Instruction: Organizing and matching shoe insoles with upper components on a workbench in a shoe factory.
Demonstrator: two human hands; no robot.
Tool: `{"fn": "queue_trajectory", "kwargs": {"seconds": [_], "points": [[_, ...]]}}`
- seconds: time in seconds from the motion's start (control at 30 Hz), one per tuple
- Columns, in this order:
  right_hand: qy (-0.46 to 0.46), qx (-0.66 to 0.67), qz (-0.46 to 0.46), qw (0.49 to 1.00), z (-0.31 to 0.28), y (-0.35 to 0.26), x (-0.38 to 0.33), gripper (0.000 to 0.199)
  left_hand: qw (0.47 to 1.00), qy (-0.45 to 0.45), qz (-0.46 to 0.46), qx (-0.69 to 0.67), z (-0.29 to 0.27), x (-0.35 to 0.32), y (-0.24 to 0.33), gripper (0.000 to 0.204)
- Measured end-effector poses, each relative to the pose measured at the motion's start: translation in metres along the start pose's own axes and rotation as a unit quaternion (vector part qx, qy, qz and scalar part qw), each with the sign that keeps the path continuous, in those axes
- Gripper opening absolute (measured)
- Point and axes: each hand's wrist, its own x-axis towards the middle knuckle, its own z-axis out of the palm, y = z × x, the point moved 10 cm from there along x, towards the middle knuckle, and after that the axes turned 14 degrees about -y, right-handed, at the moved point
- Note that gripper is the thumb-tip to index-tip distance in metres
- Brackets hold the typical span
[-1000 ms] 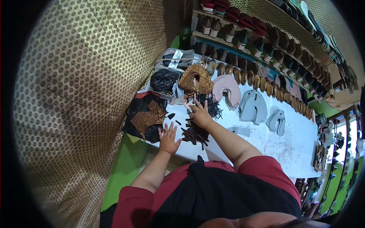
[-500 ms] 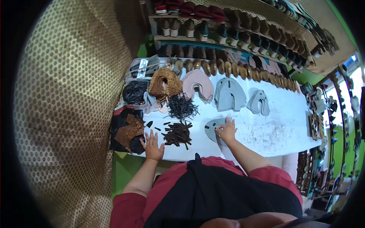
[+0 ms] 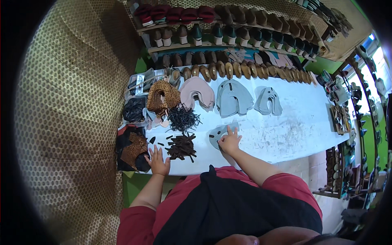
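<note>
A grey, curved shoe-upper piece [image 3: 214, 137] with small dark strips on it lies near the table's front edge. My right hand [image 3: 230, 143] rests over its right part, thumb and forefinger pressed together and the other fingers raised apart. Whatever is between those fingertips is too small to make out. Further left, my left hand [image 3: 158, 163] lies on the table edge with its fingers spread, holding nothing. It sits between a pile of short dark brown strips [image 3: 182, 147] and a black bag with leopard-print material [image 3: 134, 152]. A couple of loose dark pieces [image 3: 152, 140] lie just beyond its fingertips.
Behind are a tangle of thin black strips [image 3: 182, 118], leopard-print uppers [image 3: 160, 93], pink uppers [image 3: 197, 90] and two grey stacks [image 3: 233, 97] [image 3: 269, 102]. Shoe lasts [image 3: 229, 70] line the white table's [image 3: 302, 122] back edge. Shelves of shoes [image 3: 218, 34] rise above. A patterned curtain [image 3: 73, 114] hangs left.
The whole view has shifted, so the table's things appear further left. Both hands keep nearly the same places, the right over the grey piece and the left flat by the brown strips.
</note>
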Motion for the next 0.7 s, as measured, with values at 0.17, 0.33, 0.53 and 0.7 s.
{"fn": "queue_trajectory", "kwargs": {"seconds": [0.17,0.33,0.53,0.7], "points": [[0.043,-0.012,-0.002,0.999,0.006,0.006,0.002,0.014,1.000,0.007,-0.013,0.003,-0.006,0.000,0.003,0.073],[0.116,-0.023,-0.201,0.972,-0.006,0.005,-0.019,0.027,0.999,0.031,-0.016,0.007,-0.006,0.000,0.000,0.076],[0.043,-0.215,-0.278,0.935,-0.009,0.012,-0.055,0.063,0.997,0.076,-0.003,0.029,-0.013,0.005,0.024,0.076],[-0.011,-0.237,-0.280,0.930,-0.008,0.001,-0.058,0.069,0.995,-0.008,0.101,0.018,-0.028,0.046,0.152,0.053]]}}
